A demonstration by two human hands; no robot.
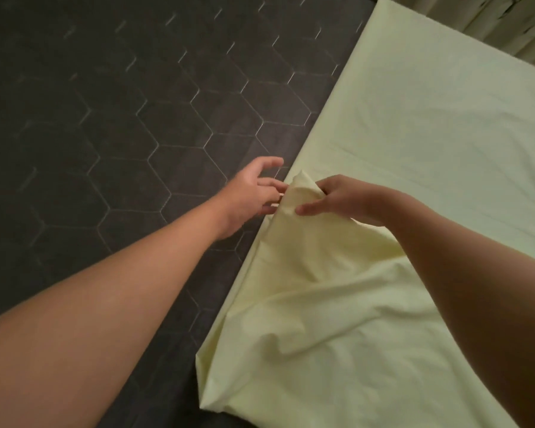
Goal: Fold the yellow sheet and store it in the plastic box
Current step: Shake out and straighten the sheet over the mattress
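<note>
Since the yellow sheet [414,149] looked thin and limp, it was judged light, soft and without stiffness of its own: it would sag wherever unsupported and slide a little on itself, but nothing about it seemed fragile. Best hold, by this judgement, was at the hem and corners, two points well apart, so the edge could be drawn taut before doubling over. Right hand [343,199] pinched a raised peak of the sheet's edge, thumb laid on the near face, fingers curled behind the cloth. Left hand [250,193] sat just beside it on the outer side, fingers spread and near straight, thumb lifted apart; fingertips reached the peak and were partly hidden by it, no closed grip seen. Sheet lay spread beyond and to the right of the right hand, on a dark surface with a hexagon pattern [121,118] that ran out to the left of the left hand. Colour pale yellow, plain, no print. Flat and nearly smooth far from the hands; rumpled into soft ridges below the right forearm, with a folded-under corner nearest the person. Pale pleated fabric [491,23] hung far beyond the right hand. Plastic box not seen.
</note>
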